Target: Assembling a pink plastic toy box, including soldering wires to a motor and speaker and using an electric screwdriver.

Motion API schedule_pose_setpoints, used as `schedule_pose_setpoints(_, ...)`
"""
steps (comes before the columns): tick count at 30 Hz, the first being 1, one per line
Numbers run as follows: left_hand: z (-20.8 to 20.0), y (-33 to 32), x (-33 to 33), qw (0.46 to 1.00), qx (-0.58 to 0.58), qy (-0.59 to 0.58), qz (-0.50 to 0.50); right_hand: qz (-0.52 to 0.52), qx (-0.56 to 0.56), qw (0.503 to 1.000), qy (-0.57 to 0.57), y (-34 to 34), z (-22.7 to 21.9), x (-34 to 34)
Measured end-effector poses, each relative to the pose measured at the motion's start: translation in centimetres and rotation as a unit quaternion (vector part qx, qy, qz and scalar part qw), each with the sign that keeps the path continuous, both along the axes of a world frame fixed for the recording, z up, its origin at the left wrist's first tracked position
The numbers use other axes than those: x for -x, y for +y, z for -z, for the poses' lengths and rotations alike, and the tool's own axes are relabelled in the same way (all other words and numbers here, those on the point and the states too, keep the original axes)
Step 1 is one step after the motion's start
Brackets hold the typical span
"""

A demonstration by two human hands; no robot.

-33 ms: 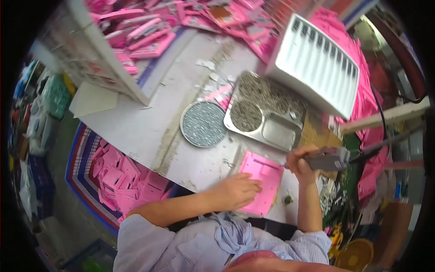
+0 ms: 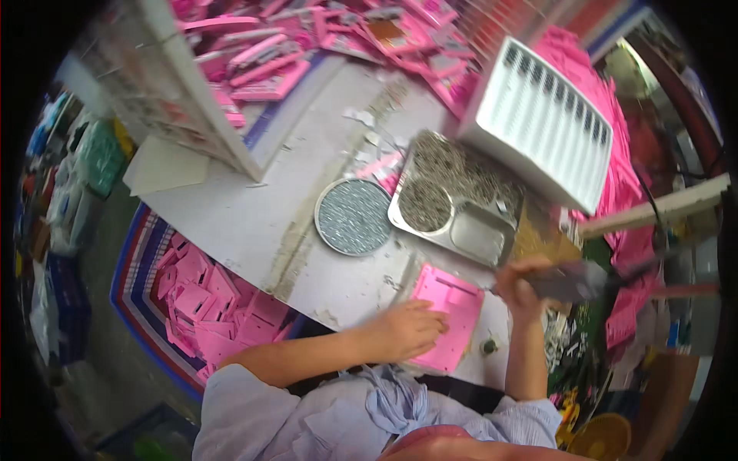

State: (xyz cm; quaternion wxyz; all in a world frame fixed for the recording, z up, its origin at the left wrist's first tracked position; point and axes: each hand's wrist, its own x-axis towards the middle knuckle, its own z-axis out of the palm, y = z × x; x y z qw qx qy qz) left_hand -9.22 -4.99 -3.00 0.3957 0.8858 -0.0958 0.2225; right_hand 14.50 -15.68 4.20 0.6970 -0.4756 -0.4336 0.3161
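Slippage looked the likeliest trouble: the flat pink plastic panel [image 2: 448, 315] lay on the worn grey desk [image 2: 254, 223] close to its near edge, pinned only by the left hand [image 2: 407, 329], whose fingers were spread flat over the panel's near-left corner, pressing down rather than closed around anything. If that pressure eased while the tool bore in, I judged the panel could twist or slide off the edge toward the person's lap. The right hand [image 2: 521, 283] was wrapped shut around the grip of a grey powered hand tool [image 2: 569, 281], just right of the panel, with the forearm rising almost straight from below and the wrist bent inward; the tool's tip was too blurred to tell whether it touched the panel. A tip that skipped off its mark might, in my judgement, gouge the plastic or run toward the left fingers, which sat near the working spot. The left forearm crossed from the lower left, elbow bent, sleeve pushed to the upper arm. Beyond the panel stood a compartmented metal tray [image 2: 480, 230] heaped with small dark screws, and left of that tray a round tin [image 2: 354, 217] of the same; a careless sweep of the tool's trailing cable, right of the panel, could perhaps catch the tray and spill them. Left of the panel, below the desk edge, a striped woven sack [image 2: 134, 284] held more pink pieces.
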Motion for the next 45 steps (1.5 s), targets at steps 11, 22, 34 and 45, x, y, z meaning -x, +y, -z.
schedule_pose_setpoints(11, 0.1, -0.6, -0.1, 0.999, 0.03, -0.035, -0.023, 0.047, -0.049, 0.997, -0.034, -0.9, 0.9, 0.8)
schedule_pose_setpoints(22, 0.4, -0.2, 0.2, 0.998, 0.031, -0.012, -0.045, 0.059, -0.085, 0.994, 0.019, -1.0, -0.6, 1.0)
schedule_pose_setpoints(34, -1.9, 0.3, -0.7, 0.999, 0.026, 0.04, -0.003, 0.058, -0.093, 0.994, 0.026, -0.6, -0.2, 1.4)
schedule_pose_setpoints(45, -1.9, 0.3, -0.6, 0.998, 0.048, 0.036, -0.009, 0.023, -0.015, 0.999, -0.04, 0.5, -1.5, 0.4)
